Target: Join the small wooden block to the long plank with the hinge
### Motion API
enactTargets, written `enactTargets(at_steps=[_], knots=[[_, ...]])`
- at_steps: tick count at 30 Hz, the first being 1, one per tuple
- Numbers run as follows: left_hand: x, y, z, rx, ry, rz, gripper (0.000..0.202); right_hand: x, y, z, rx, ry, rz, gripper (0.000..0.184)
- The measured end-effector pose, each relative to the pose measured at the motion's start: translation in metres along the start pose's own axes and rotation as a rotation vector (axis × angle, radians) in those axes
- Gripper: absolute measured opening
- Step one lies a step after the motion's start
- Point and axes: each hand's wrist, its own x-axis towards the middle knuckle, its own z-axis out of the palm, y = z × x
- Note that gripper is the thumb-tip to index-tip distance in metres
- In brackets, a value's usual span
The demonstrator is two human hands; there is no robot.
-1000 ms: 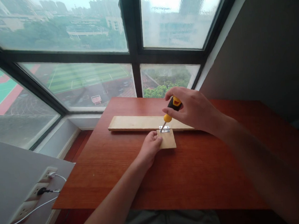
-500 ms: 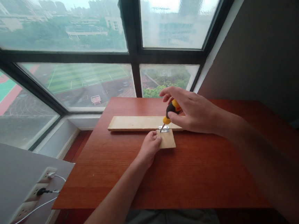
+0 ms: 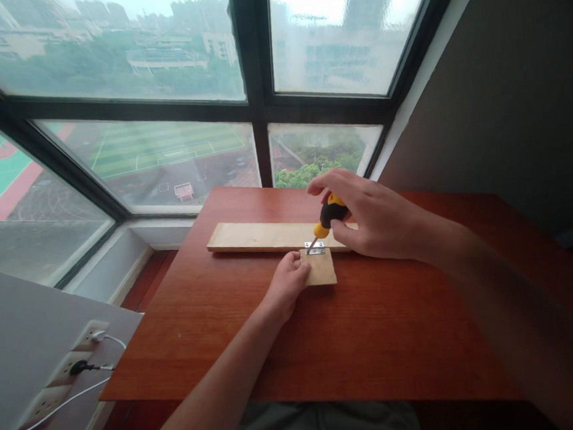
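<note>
My right hand (image 3: 367, 218) is wrapped round the black and yellow handle of a screwdriver (image 3: 327, 217). Its tip points down and left onto a small metal hinge (image 3: 314, 247). The hinge bridges a long pale wooden board (image 3: 258, 236) and a small wooden block (image 3: 321, 269) in front of it. My left hand (image 3: 286, 285) presses on the block's left edge with its fingers curled; it holds the block in place on the reddish-brown table (image 3: 327, 332).
A large window with dark frames (image 3: 257, 110) rises behind the table's far edge. A grey wall (image 3: 516, 88) runs along the right. At lower left a power strip (image 3: 65, 381) with plugged cables sits below the table's left edge.
My right hand has turned on the screwdriver handle, the fingers shifting their hold, and the handle has dropped slightly. The left hand and both wooden pieces have stayed put.
</note>
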Motion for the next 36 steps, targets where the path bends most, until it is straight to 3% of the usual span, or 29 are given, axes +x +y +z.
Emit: enactTargets(at_steps=[3,7,11,25,31,36], knots=[[0.000,-0.001,-0.001,0.001,-0.006,0.004,0.031,-0.001,-0.001,-0.001,0.002,-0.011,-0.007,0.040],[0.000,0.001,0.000,0.009,-0.002,-0.006,0.029,0.001,-0.006,0.002,-0.344,0.086,0.137,0.033],[-0.001,0.003,0.002,0.007,0.000,-0.014,0.028,0.000,-0.005,0.004,-0.520,0.127,0.217,0.046],[-0.001,0.003,0.001,0.042,0.008,-0.024,0.028,-0.002,-0.007,-0.002,-0.566,0.245,0.242,0.057],[-0.003,0.005,0.001,0.067,0.000,-0.026,0.029,-0.009,0.006,-0.017,-0.413,0.349,0.367,0.055],[-0.006,0.011,0.000,0.110,-0.014,-0.019,0.031,-0.040,0.053,0.001,0.032,0.417,0.591,0.049]])
